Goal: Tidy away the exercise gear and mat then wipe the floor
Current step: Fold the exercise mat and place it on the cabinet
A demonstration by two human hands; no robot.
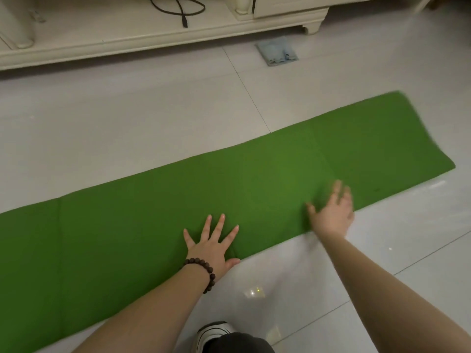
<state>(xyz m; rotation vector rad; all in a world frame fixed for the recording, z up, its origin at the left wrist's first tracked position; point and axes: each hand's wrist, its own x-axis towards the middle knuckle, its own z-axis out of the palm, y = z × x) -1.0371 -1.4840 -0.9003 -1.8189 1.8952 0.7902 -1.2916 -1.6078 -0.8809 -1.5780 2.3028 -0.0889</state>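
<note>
The floor (127,118) of pale glossy tiles takes most of the view, and along its far side stands a cream cabinet (158,34) whose low base runs almost across the whole picture. On the tiles lies the green mat (153,205), a long narrow band going from the lower left corner up to the right; it looks folded once along its length, and cross creases divide it in panels, so I judge it is the kind that folds and not the kind that rolls. Its right end curls a little up from the tiles. The left hand (211,244) rests flat on the near edge of the mat with straight, spread fingers and grips nothing; the thumb lies at the edge, just beside a crease, probably to keep the mat from sliding while the other side is worked. The right hand (332,212) is blurred, but its fingers are also spread and open, on or just above the mat near another crease, holding nothing; I think it presses the fold flat or reaches for the next panel. Near the cabinet, well apart from the mat, a small bluish cloth (276,50) lies on the tiles, possibly for the wiping that is not yet done. A black cable (183,11) lies on the cabinet shelf. At the bottom edge a white shoe (215,332) shows, and on the left wrist a dark bead bracelet (204,272).
</note>
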